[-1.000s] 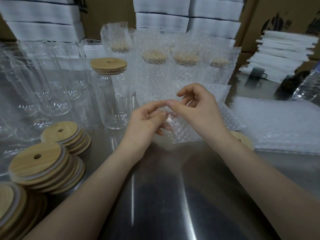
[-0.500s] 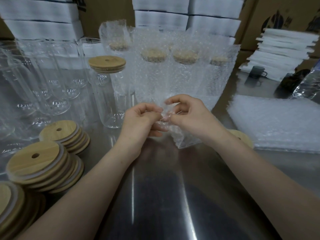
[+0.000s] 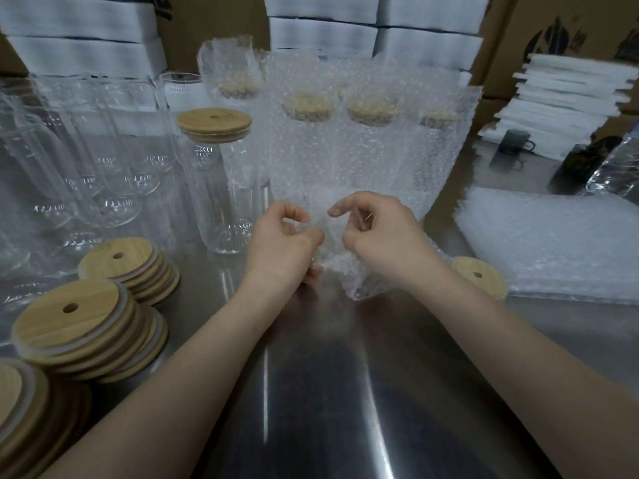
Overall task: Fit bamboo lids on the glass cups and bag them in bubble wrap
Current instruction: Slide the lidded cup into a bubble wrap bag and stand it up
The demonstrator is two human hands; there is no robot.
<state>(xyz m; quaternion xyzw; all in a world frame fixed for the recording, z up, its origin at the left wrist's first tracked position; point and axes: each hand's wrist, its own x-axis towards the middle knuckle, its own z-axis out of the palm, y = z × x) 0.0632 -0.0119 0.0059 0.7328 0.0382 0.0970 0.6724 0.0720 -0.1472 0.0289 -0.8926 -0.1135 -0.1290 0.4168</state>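
Bubble-wrap bag point(image 3: 359, 281) looks limp, light, slippery; left hand point(image 3: 280, 247) and right hand point(image 3: 383, 236) pinch its mouth edges. Fragile lidded glass cup point(image 3: 221, 202) at ten o'clock.

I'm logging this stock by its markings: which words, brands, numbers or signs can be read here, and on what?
No text is readable in this view.
Right cardboard box: dark printed shape, no letters legible.
Left cardboard box: sliver of dark print at its edge, mostly hidden, unreadable.
Bamboo lids, lidded glass cup, bubble-wrap bag: no marking visible, only glints.
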